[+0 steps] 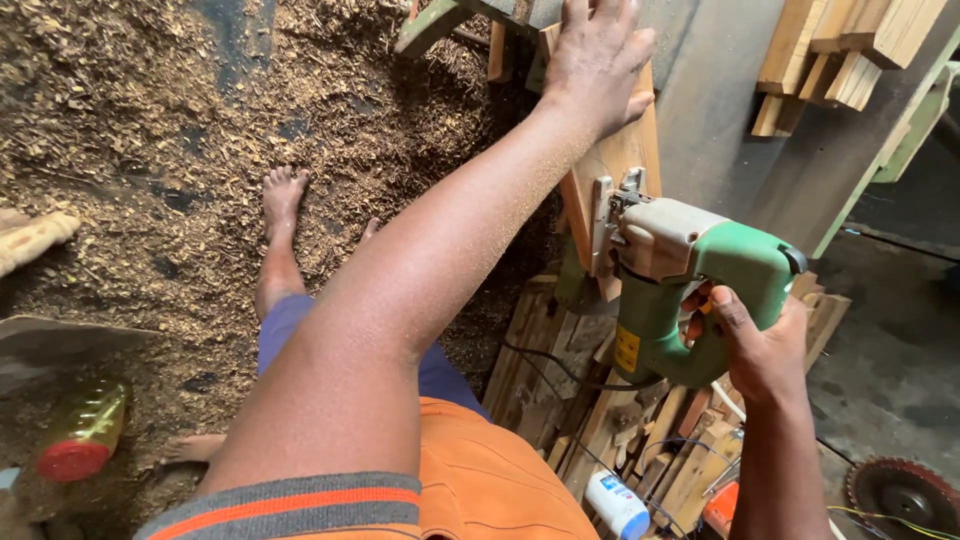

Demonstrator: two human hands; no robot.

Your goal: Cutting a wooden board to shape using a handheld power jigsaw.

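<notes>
My left hand [598,55] lies flat with fingers spread on a reddish wooden board [622,155], pressing it down at its far end. My right hand [755,345] grips the handle of a green and grey electric jigsaw [690,275]. The saw's metal base plate sits against the near edge of the board. Its black cable hangs down toward the scrap wood below. My left forearm stretches across the middle of the view, dusted with fine sawdust.
Sawdust and shavings [150,150] cover the floor, where my bare feet [283,195] stand. Scrap timber [600,400] is piled below the board. Stacked planks [850,50] lie top right. A yellow bottle with red cap [85,435], a white bottle [617,505] and a circular saw blade [900,495] lie nearby.
</notes>
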